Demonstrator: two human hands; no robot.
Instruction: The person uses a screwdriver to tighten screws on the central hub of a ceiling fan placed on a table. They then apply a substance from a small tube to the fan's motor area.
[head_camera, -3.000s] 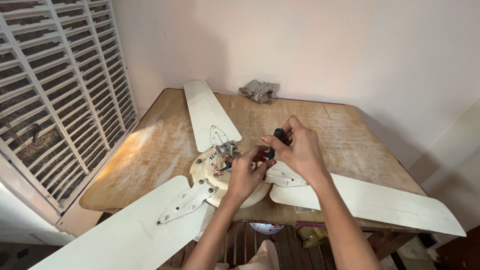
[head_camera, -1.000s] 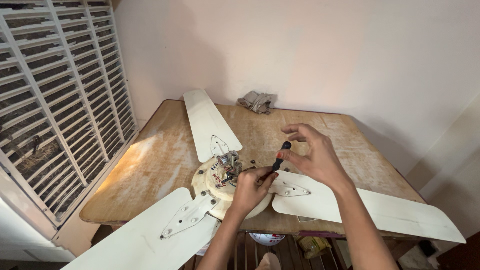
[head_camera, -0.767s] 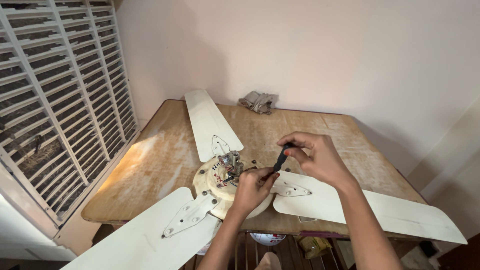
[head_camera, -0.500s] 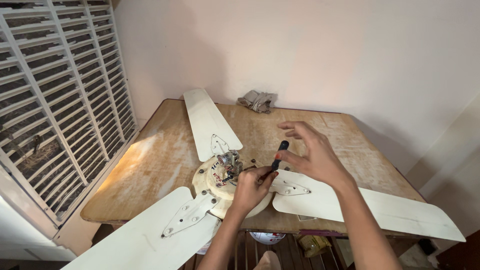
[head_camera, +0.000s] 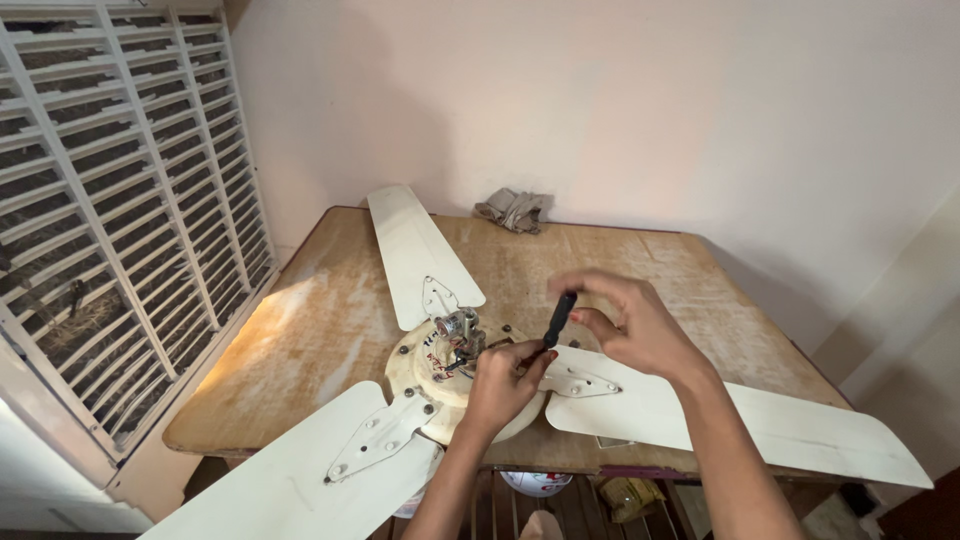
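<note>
Head view only. Lower-left fan blade (head_camera: 300, 480) runs out of frame at the bottom edge; its full length is not visible. Louvred window shutter (head_camera: 110, 230) fills the left side, cut off by the frame. Ceiling fan (head_camera: 440, 375) lies on the wooden table (head_camera: 310, 330), near the front edge: cream round motor housing, grimy, with a metal shaft stub and some wiring at centre; fine detail of the wiring is too small to make out. Three cream blades fixed by pale metal brackets with screws: one toward the far wall (head_camera: 415, 250), one lower left, one to the right (head_camera: 760, 425) overhanging the table edge. Left hand (head_camera: 505, 380) rests on the housing, fingers curled closed around the lower end of the screwdriver; the shaft tip and the screw under it are hidden by the fingers. Screwdriver (head_camera: 559, 318) has a black handle, standing tilted over the housing's right side. Right hand (head_camera: 635, 325) hovers at the handle top, fingers loosely spread, fingertips just touching or beside the handle; cannot tell which. Crumpled grey rag (head_camera: 513, 209) at the table's far edge, well apart. Objects under the table are partly hidden.
</note>
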